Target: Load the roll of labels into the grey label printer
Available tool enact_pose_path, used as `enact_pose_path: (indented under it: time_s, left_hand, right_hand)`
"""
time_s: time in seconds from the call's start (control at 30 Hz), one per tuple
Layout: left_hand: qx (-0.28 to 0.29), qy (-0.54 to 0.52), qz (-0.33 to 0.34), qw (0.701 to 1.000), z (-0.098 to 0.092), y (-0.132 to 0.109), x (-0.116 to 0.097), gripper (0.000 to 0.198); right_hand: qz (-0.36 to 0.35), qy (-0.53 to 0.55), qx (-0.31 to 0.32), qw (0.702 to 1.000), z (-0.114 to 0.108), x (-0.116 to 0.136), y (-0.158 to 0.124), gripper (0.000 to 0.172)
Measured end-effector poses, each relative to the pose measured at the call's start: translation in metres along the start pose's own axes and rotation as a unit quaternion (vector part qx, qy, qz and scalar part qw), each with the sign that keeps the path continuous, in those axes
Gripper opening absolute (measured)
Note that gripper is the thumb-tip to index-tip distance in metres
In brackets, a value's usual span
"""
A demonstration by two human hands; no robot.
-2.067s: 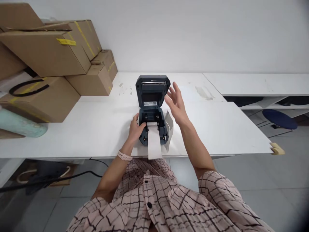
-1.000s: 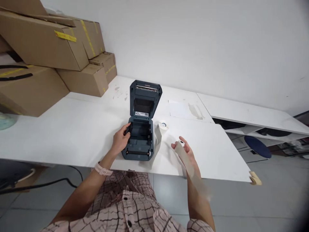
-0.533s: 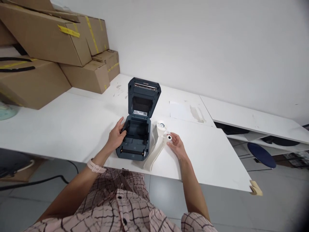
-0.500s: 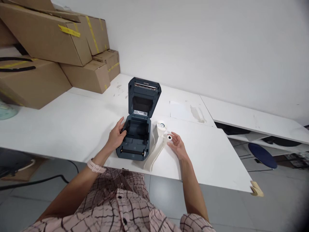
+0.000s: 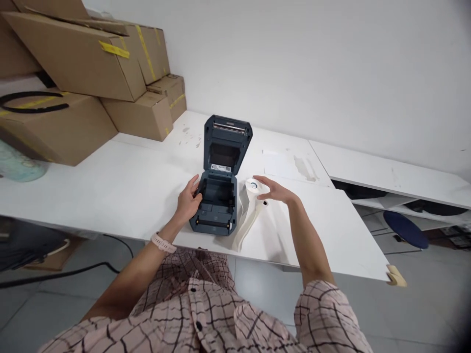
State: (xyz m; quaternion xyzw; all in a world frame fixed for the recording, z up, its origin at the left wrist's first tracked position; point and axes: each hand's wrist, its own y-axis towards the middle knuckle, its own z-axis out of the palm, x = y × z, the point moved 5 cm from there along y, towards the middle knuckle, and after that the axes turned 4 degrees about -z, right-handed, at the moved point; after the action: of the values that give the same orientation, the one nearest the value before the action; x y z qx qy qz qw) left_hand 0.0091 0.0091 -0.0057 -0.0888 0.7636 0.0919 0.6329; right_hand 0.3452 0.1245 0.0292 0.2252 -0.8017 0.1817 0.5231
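Observation:
A dark label printer (image 5: 213,213) stands on the white table with its lid (image 5: 228,142) raised; the bay inside holds no roll. My left hand (image 5: 189,200) grips the printer's left side, thumb over the rim and fingers along the outside. To the right of the printer is an upright white label roll (image 5: 252,184), its paper strip (image 5: 246,229) running toward the table's front edge. A small roll with a dark core hole (image 5: 265,203) lies just in front of it. My right hand (image 5: 273,190) curves around the label roll's right side, thumb and fingers apart; firm contact is unclear.
Cardboard boxes (image 5: 77,59) are stacked on the table's left, with a pale green container (image 5: 20,164) before them. A white sheet (image 5: 275,163) lies behind the rolls. A blue stool (image 5: 405,229) stands beyond the table's right end, where a padded corner (image 5: 396,276) sticks out.
My right hand has moved from the small roll up and back to the larger label roll. My left hand stays on the printer. The whole view has shifted slightly.

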Motion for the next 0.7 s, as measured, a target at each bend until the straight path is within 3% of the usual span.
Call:
enact_pose_path:
  time_s: [0.13, 0.27, 0.37, 0.47, 0.57, 0.7]
  left_hand:
    - [-0.011, 0.018, -0.003, 1.0, -0.001, -0.002, -0.003, 0.078]
    - [-0.019, 0.035, -0.004, 0.999, -0.001, -0.004, -0.006, 0.078]
    - [-0.019, 0.053, 0.003, 0.998, -0.001, -0.004, -0.009, 0.078]
    - [-0.022, 0.076, -0.005, 0.997, -0.002, -0.005, -0.012, 0.079]
    - [-0.022, 0.082, -0.015, 0.996, -0.003, -0.006, -0.014, 0.079]
    - [-0.014, 0.06, -0.02, 0.998, -0.004, -0.009, -0.016, 0.078]
  right_hand:
    - [0.02, 0.003, -0.011, 1.0, 0.014, -0.003, 0.027, 0.069]
    - [-0.016, 0.04, -0.064, 0.997, 0.022, 0.002, 0.027, 0.067]
    - [-0.052, 0.082, -0.078, 0.992, 0.027, 0.028, 0.024, 0.069]
    - [-0.11, 0.074, -0.049, 0.99, 0.044, 0.075, 0.027, 0.07]
    - [-0.143, -0.108, 0.043, 0.983, 0.083, 0.12, 0.036, 0.072]
    - [-0.081, -0.406, 0.148, 0.898, 0.136, 0.13, 0.054, 0.067]
